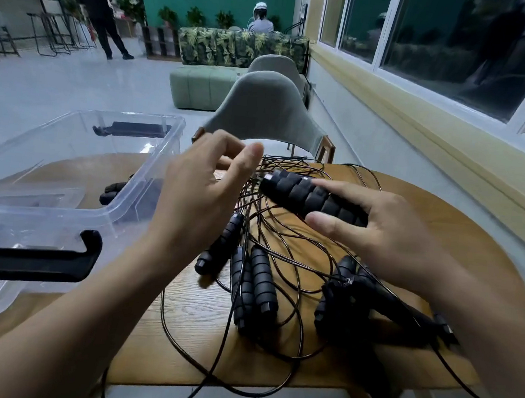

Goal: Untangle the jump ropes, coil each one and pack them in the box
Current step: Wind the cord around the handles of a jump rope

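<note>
Counter (461, 250): a round wooden top carrying the whole job. The box is to the left and the ropes are in the middle, both within reach of either arm.
Box (167, 144): clear plastic with the lid off, standing open just left of the tangle. It looks parked there so that coiled ropes need only a short carry. I see no coiled rope inside it.
Jump ropes (281, 258): thin dark cords, looped and crossed over one another in one heap on the counter, with some strands hanging off the near edge. They are not yet untangled, so the task seems to be at its start.
Loose handles (263, 279): several ribbed black grips lie among the cords, near the front.
Left hand (204, 187): raised over the heap's far left side with the fingers spread and loosely bent. It holds nothing I can see and is probably poised to pick out a strand.
Right hand (379, 235): thumb below and fingers over one handle, gripping it firmly.
Raised handle (306, 196): lifted above the pile. My guess is that this lets its cord be traced and drawn free of the others.
</note>
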Tool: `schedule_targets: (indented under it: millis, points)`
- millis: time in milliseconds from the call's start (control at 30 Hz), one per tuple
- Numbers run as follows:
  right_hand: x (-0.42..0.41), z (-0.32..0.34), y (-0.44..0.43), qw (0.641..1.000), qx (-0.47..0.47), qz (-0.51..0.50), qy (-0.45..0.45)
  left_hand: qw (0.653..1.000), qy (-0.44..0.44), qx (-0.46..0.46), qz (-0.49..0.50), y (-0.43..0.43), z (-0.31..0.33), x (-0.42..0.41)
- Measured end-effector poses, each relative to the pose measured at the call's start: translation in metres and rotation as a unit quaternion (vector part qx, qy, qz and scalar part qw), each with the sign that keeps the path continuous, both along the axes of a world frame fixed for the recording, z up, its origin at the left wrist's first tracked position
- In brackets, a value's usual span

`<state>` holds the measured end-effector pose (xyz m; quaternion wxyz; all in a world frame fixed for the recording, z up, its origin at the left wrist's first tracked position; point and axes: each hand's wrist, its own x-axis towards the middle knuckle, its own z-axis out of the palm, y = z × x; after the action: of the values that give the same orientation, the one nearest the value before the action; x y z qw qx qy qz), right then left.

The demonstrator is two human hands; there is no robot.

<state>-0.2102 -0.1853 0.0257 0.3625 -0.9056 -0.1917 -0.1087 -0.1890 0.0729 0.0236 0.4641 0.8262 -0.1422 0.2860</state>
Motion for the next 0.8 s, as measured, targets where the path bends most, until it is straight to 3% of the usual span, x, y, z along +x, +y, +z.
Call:
schedule_targets:
  millis: [133, 233, 367, 500, 600, 733, 800]
  points:
    - [-0.006, 0.005, 0.001, 0.991, 0.017, 0.09, 0.098, 0.998, -0.038, 0.022, -0.055, -0.002, 0.001, 0.003]
    - [-0.011, 0.011, 0.0, 0.97, 0.123, 0.147, 0.152, 0.983, 0.033, -0.1, -0.153, -0.002, -0.005, 0.009]
    - [-0.013, 0.016, 0.0, 0.929, 0.244, 0.207, 0.185, 0.942, 0.107, -0.275, -0.161, -0.016, -0.004, 0.007]
    - [-0.018, 0.018, 0.003, 0.899, 0.297, 0.241, 0.215, 0.919, 0.137, -0.332, -0.162, -0.037, -0.003, 0.003]
    - [-0.021, 0.017, 0.016, 0.871, 0.351, 0.262, 0.223, 0.928, 0.149, -0.309, -0.144, -0.049, -0.007, -0.001]
    - [-0.02, 0.013, 0.03, 0.849, 0.38, 0.283, 0.235, 0.978, 0.095, -0.138, -0.128, -0.059, -0.028, -0.004]
    - [-0.02, 0.01, 0.034, 0.834, 0.39, 0.29, 0.261, 0.982, 0.081, -0.109, -0.129, -0.064, -0.037, -0.006]
